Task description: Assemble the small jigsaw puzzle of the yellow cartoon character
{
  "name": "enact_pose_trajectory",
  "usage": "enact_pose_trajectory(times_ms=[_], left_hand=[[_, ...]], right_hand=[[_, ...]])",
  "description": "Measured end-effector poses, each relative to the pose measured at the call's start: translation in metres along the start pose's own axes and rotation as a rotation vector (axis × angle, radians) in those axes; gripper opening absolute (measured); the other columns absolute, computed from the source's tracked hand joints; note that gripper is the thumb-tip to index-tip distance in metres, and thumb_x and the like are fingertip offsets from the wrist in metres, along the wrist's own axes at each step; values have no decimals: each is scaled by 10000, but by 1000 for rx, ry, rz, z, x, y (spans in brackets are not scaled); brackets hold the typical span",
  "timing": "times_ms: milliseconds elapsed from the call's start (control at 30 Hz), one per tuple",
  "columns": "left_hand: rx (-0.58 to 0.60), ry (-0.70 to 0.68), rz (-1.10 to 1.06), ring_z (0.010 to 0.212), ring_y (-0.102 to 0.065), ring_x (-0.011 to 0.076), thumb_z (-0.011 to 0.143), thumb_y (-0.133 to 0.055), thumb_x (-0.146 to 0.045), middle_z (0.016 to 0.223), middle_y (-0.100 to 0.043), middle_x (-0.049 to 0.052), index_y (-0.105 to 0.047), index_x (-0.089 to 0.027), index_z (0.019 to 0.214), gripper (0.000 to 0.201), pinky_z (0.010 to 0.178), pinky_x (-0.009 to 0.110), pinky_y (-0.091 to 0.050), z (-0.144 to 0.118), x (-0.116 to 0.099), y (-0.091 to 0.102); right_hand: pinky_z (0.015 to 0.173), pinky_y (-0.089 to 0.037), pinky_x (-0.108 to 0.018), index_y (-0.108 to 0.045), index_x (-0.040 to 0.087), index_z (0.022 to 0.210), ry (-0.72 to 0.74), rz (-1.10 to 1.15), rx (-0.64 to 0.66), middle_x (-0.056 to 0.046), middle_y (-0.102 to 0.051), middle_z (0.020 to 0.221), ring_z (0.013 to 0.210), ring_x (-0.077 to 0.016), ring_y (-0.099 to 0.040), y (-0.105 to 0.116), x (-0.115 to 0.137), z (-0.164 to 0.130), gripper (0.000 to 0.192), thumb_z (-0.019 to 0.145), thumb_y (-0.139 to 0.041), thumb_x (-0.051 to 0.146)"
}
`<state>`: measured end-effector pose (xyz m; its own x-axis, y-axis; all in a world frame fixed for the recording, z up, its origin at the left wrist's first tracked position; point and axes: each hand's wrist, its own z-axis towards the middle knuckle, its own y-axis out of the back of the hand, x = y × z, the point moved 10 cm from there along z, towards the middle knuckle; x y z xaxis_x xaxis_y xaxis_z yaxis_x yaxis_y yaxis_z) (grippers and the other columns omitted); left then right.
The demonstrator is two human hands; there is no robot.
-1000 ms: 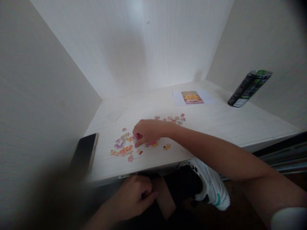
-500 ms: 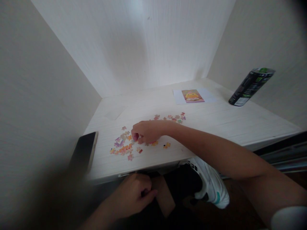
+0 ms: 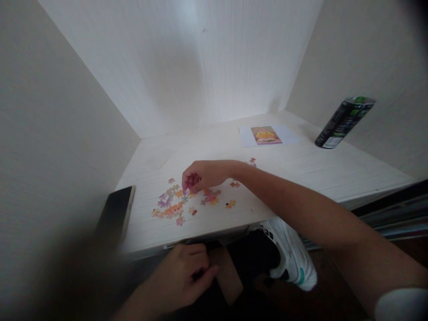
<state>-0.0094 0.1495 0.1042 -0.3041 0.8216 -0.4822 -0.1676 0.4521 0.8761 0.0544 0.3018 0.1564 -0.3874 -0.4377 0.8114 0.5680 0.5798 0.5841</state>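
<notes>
While the right hand hovers just above the scattered jigsaw pieces, its fingers curl in a pinch and a pinkish scrap shows between the fingertips; I cannot tell for certain that its grip has closed on a piece. The pieces lie loose on the desk, clustered near its front edge, with a few strays beyond the wrist toward the reference picture at the back. The left hand sits below that front edge, in a loose fist; whether its grip holds anything is hidden.

The main risk, as I judge it, is the forearm: it crosses low over the pieces, and a careless sweep could drag several off the front edge to the floor by the white shoe. A light pinch could also drop the piece back into the pile. The phone, left of the pieces, overhangs the corner and could be nudged off. The black can stands well apart from the pieces.
</notes>
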Motion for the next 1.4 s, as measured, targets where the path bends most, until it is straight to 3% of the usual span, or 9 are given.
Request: enact_pose_trajectory(times_ms=[233,333,500,633,767,967,1167,1400], left_hand=[[-540,-95,150,675,-562,131,875,-600,-144,730,-619,19,-635,-181,843,60,626,259,-432,-12,-8,78],[-640,-111,236,736,-583,152,860,-620,-129,787,-640,39,-640,-172,870,49,682,283,-470,-16,-6,92],[-512,-104,386,1069,-592,251,902,-578,-232,1159,-649,108,-627,-186,1113,222,949,457,-464,1,4,80],[-377,-106,399,1194,-553,281,925,-537,-285,1329,-588,121,-581,-200,1231,320,1037,513,-421,22,15,70],[-303,-138,371,1243,-536,289,938,-520,-352,1373,-571,107,-563,-219,1282,372,1065,535,-393,35,19,65],[-284,-109,348,1272,-520,264,960,-479,-403,1404,-556,64,-569,-244,1283,372,1109,514,-339,35,25,61],[-263,-84,323,1265,-524,273,964,-456,-415,1402,-555,74,-595,-219,1245,370,1106,496,-351,37,24,62],[-268,-50,316,1267,-521,277,956,-471,-409,1398,-557,67,-588,-230,1254,366,1109,516,-342,37,27,62]], right_hand=[[667,-501,-227,-710,118,1022,-55,80,14,-50,-729,884,726,-101,-631,12,-15,-7,245,781,-673,143],[672,-513,-234,-708,135,1053,-124,104,35,-59,-736,913,755,-112,-660,17,-18,-12,266,792,-662,155],[658,-494,-230,-731,126,1020,-205,35,-60,-54,-734,832,720,-110,-646,28,-12,-39,237,802,-652,176],[592,-438,-210,-732,127,1006,-257,-38,-147,-29,-700,778,657,-92,-582,22,-13,-72,221,818,-628,177],[574,-404,-215,-720,129,1001,-265,-124,-183,-2,-647,713,625,-91,-530,13,-18,-89,209,819,-632,181],[580,-411,-229,-695,147,948,-308,-187,-220,3,-637,702,634,-105,-549,9,-25,-89,164,798,-662,207],[590,-421,-236,-704,158,926,-355,-256,-153,-12,-673,746,671,-119,-582,6,-25,-82,159,789,-674,233],[574,-398,-234,-729,160,899,-311,-336,-99,-6,-676,717,639,-114,-572,2,-16,-75,131,795,-667,209]])
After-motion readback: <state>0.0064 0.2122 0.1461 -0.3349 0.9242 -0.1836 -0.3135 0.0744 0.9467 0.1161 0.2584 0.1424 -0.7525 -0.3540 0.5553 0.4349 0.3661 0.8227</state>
